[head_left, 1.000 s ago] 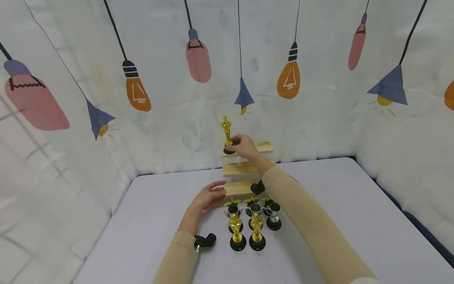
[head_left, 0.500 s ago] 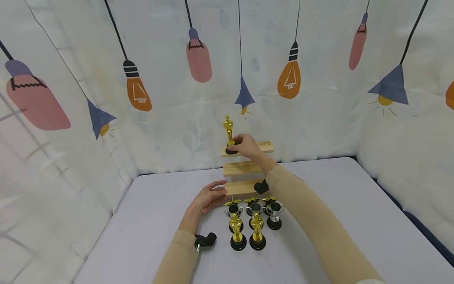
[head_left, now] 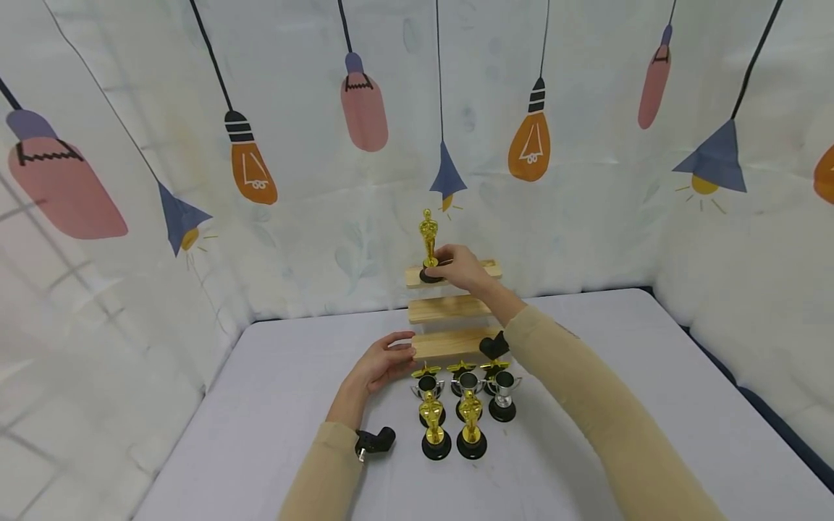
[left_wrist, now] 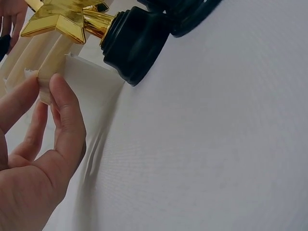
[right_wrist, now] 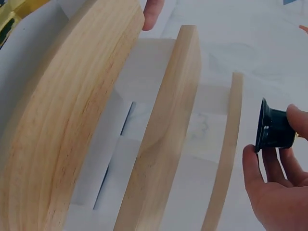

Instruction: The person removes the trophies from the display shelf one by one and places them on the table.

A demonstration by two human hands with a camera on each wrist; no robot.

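Observation:
My right hand pinches a gold figure trophy by its round black base, upright at the top step of a three-step wooden stand. In the right wrist view, the black base sits between thumb and fingers, with a gap between it and the top plank. My left hand grips the left end of the lowest step. The left wrist view has thumb and fingertips around that plank end, just below a gold star trophy.
Before the stand are several trophies in rows: gold stars nearest it, silver cups behind them, and two gold figures closest to me. A white cloth covers the table. A lamp-patterned curtain hangs behind.
My right hand has shifted a little to the right along the top step, carrying the figure trophy. The left hand keeps its place on the lowest step.

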